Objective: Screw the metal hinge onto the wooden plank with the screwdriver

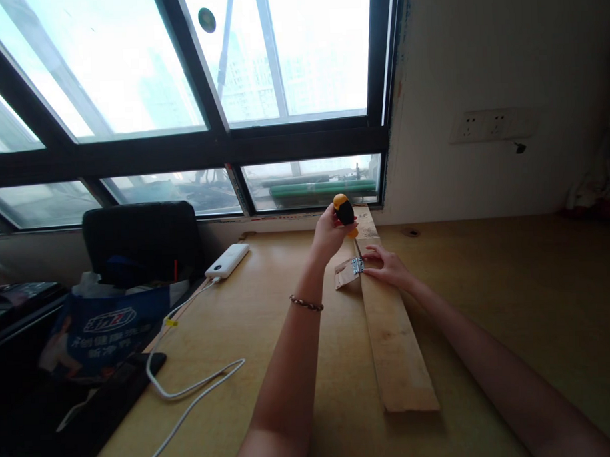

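My left hand (330,233) is wrapped around a screwdriver (343,210) with a yellow and black handle. Its shaft points down at a silver metal hinge (357,265). One leaf of the hinge lies on a long wooden board (396,338), and the other is on a small piece of wood (344,275) that sticks out to the left of the board. My right hand (389,267) rests on the board, thumb and forefinger spread apart, with the fingertips beside the hinge and the screwdriver's tip. Whether those fingertips touch a screw is too small to make out.
The board lies on a wooden table (278,309), its far end near the window wall. A white power bank (227,260) with a white cable (200,380) lies to the left. Beyond the table's left edge are a black chair (141,237) and a blue bag (111,332).
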The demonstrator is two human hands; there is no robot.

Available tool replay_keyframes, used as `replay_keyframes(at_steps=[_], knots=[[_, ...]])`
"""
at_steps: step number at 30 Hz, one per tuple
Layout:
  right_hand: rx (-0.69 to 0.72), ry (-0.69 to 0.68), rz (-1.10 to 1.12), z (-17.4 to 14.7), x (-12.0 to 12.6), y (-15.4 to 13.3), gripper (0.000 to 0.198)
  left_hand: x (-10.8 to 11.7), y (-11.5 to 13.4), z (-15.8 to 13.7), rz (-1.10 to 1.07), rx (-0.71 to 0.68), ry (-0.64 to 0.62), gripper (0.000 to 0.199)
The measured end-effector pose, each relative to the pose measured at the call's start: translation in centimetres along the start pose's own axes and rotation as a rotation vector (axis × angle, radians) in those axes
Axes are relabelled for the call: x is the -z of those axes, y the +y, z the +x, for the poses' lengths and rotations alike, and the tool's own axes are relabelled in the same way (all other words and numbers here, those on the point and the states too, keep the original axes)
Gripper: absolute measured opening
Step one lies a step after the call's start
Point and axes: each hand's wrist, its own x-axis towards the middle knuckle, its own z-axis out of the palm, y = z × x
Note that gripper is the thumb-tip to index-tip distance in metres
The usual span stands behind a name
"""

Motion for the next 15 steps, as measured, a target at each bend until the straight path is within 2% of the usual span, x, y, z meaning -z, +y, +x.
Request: replay_keyframes(at_steps=[15], knots=[[0.025, -0.010, 0.002, 0.02, 0.00, 0.21, 0.053, 0.04, 0.06, -0.01, 0.000, 0.012, 0.006, 0.036]])
